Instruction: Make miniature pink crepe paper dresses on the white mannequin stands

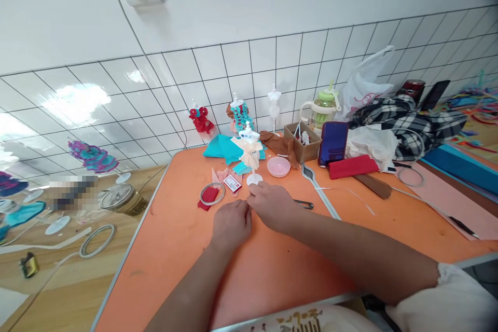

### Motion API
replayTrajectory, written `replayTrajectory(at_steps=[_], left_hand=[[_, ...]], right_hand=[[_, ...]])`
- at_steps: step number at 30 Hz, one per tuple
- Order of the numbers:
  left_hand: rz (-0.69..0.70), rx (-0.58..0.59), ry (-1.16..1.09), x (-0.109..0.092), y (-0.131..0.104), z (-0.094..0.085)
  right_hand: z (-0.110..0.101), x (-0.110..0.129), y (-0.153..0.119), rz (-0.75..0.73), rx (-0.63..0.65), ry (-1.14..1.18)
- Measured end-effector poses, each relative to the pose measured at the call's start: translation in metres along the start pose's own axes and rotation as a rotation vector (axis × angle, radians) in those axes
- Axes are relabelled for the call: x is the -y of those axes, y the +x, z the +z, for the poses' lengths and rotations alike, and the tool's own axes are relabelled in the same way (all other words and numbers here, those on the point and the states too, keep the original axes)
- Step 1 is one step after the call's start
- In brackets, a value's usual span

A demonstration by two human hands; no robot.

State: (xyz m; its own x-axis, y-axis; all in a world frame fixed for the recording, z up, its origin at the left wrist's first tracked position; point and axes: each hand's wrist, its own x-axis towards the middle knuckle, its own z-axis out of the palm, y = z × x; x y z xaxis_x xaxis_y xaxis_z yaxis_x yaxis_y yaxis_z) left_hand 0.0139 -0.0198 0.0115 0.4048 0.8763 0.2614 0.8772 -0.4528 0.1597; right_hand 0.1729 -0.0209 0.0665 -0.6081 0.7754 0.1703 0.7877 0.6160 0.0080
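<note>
With our left hand point(232, 224) and right hand point(274, 208) meeting fingertip-close, their grip hidden so we cannot tell what they hold, we seem mid-fingerwork, needing a light touch beside the cream-draped dress form point(249, 151) at twelve o'clock on the table point(171, 270).

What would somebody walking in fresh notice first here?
Probably the bright orange table, with two hands meeting near its middle, just in front of a small white dress form wearing cream fabric. Behind it, against the tiled wall, a red-flowered dress form and a turquoise-trimmed one stand out, above bright turquoise fabric.
</note>
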Motion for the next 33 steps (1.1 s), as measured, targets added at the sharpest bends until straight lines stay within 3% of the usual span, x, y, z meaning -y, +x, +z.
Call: replayTrajectory(at_steps=[3,7,10,12,14,16,19,21,24,27,30,33], left_hand=[[-0.226,-0.054,-0.302,0.001,0.001,-0.002],[-0.388,-0.126,-0.968,0.0,0.005,0.003],[-0.4,-0.174,-1.281,-0.004,0.006,0.008],[-0.374,-0.206,-1.283,-0.006,0.004,0.008],[-0.316,-0.248,-1.112,-0.004,0.002,0.005],[-0.18,-0.282,-0.834,0.001,-0.001,0.001],[0.179,-0.257,-0.481,0.011,-0.004,-0.008],[0.402,-0.189,-0.362,0.015,-0.004,-0.012],[0.606,-0.073,-0.26,0.011,-0.003,-0.015],[0.738,0.034,-0.198,0.002,-0.005,-0.012],[0.774,0.123,-0.151,-0.006,-0.006,-0.006],[0.664,0.161,-0.159,-0.009,-0.006,0.0]], right_hand=[[0.017,0.015,-0.005,0.108,-0.147,0.014],[0.04,0.022,-0.011,0.227,-0.367,0.183],[0.048,0.02,-0.011,0.331,-0.499,0.546],[0.05,0.017,-0.01,0.439,-0.529,0.877],[0.051,0.011,-0.008,0.557,-0.434,1.25],[0.054,0.004,-0.007,0.637,-0.233,1.558],[0.059,-0.012,-0.009,0.599,0.084,1.696],[0.063,-0.024,-0.013,0.551,0.203,1.663],[0.064,-0.045,-0.016,0.436,0.338,1.619],[0.055,-0.063,-0.012,0.141,0.537,1.444],[0.036,-0.07,-0.001,-0.068,0.615,1.126],[0.016,-0.062,0.009,-0.092,0.556,0.778]])
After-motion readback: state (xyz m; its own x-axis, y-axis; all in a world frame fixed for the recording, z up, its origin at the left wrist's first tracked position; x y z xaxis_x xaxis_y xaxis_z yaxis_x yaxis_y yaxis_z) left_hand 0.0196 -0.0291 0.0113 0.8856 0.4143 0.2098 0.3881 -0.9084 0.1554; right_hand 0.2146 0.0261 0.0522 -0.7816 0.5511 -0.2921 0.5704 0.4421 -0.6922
